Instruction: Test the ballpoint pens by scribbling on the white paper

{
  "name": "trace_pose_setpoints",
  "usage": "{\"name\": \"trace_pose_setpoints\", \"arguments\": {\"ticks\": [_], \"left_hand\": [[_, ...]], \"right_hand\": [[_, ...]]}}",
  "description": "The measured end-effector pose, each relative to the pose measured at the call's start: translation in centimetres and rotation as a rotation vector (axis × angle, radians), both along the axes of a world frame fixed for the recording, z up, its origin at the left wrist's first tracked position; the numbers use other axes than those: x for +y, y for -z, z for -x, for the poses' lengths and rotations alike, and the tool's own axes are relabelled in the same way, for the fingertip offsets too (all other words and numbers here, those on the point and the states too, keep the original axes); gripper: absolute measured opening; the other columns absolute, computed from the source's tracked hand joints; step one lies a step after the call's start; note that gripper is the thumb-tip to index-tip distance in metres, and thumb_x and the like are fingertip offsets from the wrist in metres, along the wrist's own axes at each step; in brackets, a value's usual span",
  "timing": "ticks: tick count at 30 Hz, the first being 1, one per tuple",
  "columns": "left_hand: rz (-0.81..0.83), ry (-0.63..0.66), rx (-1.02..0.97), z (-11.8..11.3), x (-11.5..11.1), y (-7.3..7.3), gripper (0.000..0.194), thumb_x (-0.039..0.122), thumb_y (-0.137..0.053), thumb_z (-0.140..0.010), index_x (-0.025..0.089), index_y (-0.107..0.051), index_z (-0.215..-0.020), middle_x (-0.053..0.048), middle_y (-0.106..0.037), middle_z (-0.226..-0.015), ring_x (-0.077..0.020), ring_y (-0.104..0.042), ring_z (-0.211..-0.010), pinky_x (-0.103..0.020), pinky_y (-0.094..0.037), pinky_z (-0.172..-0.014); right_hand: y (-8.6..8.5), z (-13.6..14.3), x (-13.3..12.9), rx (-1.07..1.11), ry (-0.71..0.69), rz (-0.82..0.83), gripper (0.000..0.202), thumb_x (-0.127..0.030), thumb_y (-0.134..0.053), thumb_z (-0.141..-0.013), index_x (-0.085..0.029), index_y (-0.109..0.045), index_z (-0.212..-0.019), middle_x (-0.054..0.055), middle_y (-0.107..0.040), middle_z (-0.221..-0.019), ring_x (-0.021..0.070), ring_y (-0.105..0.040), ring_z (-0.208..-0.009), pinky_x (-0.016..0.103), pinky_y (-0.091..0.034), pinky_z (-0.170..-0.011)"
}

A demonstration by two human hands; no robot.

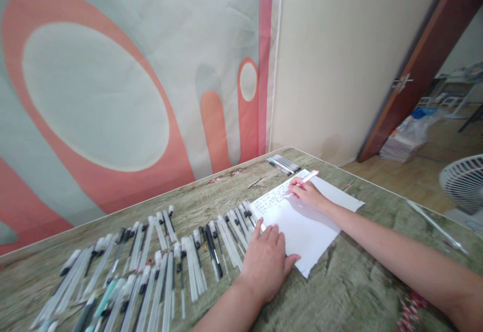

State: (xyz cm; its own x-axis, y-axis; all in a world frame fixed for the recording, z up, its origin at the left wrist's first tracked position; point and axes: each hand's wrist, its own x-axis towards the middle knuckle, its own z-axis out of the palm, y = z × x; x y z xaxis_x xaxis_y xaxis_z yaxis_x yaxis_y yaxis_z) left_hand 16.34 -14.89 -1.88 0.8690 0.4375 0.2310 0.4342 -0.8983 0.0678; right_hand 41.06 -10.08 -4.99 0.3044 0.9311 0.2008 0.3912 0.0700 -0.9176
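Note:
A white sheet of paper (320, 231) lies aslant on the table, with rows of small dark handwriting near its far left part. My right hand (306, 193) rests on the sheet, fingers closed round a white and pink pen (310, 176) whose upper end points up and to the right. The pen's tip is hidden by the fingers or too small to make out. On the near left edge of the paper my left hand (266, 256) lies flat, fingers spread. Close to its left are several clear-barrelled pens (230, 239) with caps.
Many more pens (151, 292) cover the table's left side in rows. A small group of pens (284, 163) lies beyond the paper. A long silvery pen-like thing (437, 226) lies near the right edge of the table (362, 281). A fan (464, 183) stands beyond it.

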Motion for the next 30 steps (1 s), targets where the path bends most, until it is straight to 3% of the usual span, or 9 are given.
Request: {"name": "trace_pose_setpoints", "arguments": {"ticks": [11, 30], "left_hand": [[0.002, -0.003, 0.002, 0.04, 0.04, 0.14, 0.046, 0.048, -0.032, -0.085, 0.013, -0.054, -0.105, -0.013, -0.056, -0.114, -0.0236, -0.048, -0.110, -0.047, -0.014, -0.105], [-0.027, -0.004, 0.019, 0.05, -0.03, 0.08, 0.046, 0.048, -0.032, -0.085, 0.014, -0.054, -0.106, -0.012, -0.056, -0.115, -0.0232, -0.047, -0.111, -0.047, -0.016, -0.106]], "right_hand": [[0.37, -0.22, -0.12, -0.191, 0.022, -0.013, 0.012, -0.029, -0.048, -0.073, -0.019, -0.051, -0.067, -0.005, -0.045, -0.050, 0.0094, -0.040, -0.046, 0.022, -0.030, -0.046], [0.70, -0.39, 0.09, -0.202, 0.027, -0.021, 0.012, -0.028, -0.046, -0.072, -0.019, -0.051, -0.066, -0.006, -0.044, -0.050, 0.0084, -0.039, -0.046, 0.019, -0.029, -0.043]]}}
